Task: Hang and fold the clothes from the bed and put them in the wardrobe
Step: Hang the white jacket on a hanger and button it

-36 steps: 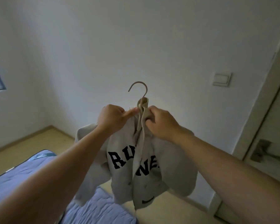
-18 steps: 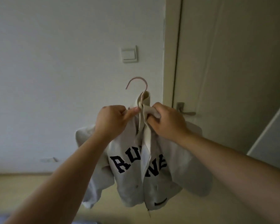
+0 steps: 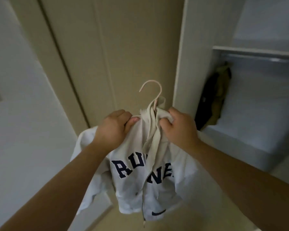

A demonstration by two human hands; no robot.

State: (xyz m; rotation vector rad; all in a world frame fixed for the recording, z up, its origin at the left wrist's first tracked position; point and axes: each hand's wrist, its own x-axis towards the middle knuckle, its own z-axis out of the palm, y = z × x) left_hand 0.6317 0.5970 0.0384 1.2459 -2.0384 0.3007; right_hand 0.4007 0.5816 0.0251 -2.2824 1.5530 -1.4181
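The white jacket (image 3: 145, 172) is hanging in the air in front of the person, on a pink hanger (image 3: 153, 90). Both hands are holding it up at the collar. The left hand (image 3: 113, 129) is gripping the left shoulder of the jacket, with the fingers closed around the cloth and the thumb pressing on top. The right hand (image 3: 178, 129) is clenching a bunch of cloth at the right side of the collar, just beside the neck of the hanger. The hook of the hanger is standing free above the two hands and is not touching anything. The body of the jacket is falling down below the hands, between the two forearms, and its sleeves are hanging at both sides. Dark blue letters are showing on the chest, but folds are hiding some of them. The zipper is running down the middle of the front.

I am counting one jacket, one hanger and two hands. In the wardrobe (image 3: 257, 52) at the right, dark and olive clothes (image 3: 213, 97) are hanging; how many pieces, I cannot tell.

The wardrobe is open and is showing a shelf above and a metal rail under it. The hanging clothes are staying at the left end of this compartment. Behind the jacket a beige door (image 3: 117, 47) is standing closed. At the left a white wall (image 3: 15, 97) is showing. The floor (image 3: 190, 222) below is pale beige.
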